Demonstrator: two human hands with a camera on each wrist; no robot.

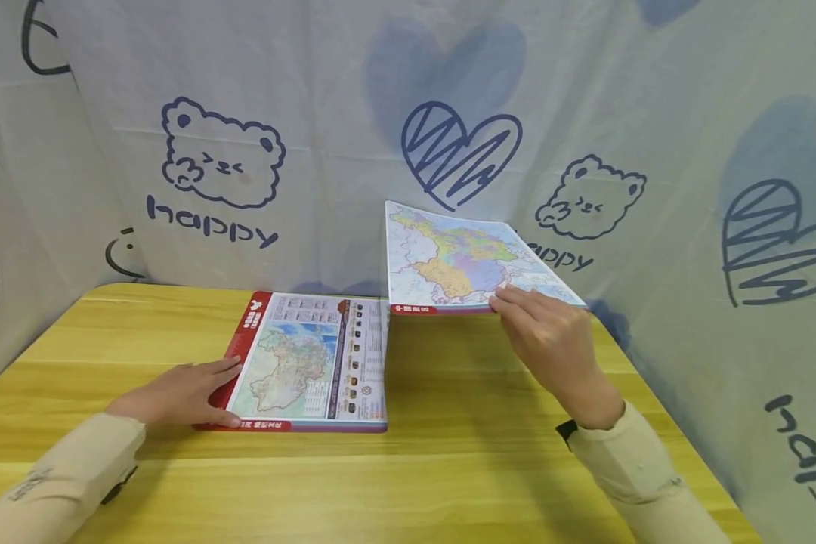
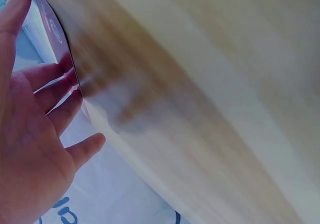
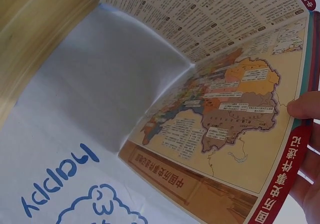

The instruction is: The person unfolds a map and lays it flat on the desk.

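Observation:
A fold-out map booklet (image 1: pixel 299 363) with a red left border lies on the table, its left part flat. Its right part, a colourful map panel (image 1: pixel 462 261), is lifted clear of the tabletop and tilted. My right hand (image 1: pixel 551 347) pinches the near edge of that raised panel. From the right wrist view, the panel's other face (image 3: pixel 240 114) shows a brown map, with the thumb at its margin. My left hand (image 1: pixel 177 397) rests at the booklet's left edge, fingers spread and touching the red border. The left wrist view shows the fingertips (image 2: pixel 74 101) along that edge.
The wood-grain table (image 1: pixel 299 483) reaches back to a pale cloth (image 1: pixel 340 136) printed with bears, hearts and the word "happy". The cloth rises behind and on both sides, close to the raised panel's far edge.

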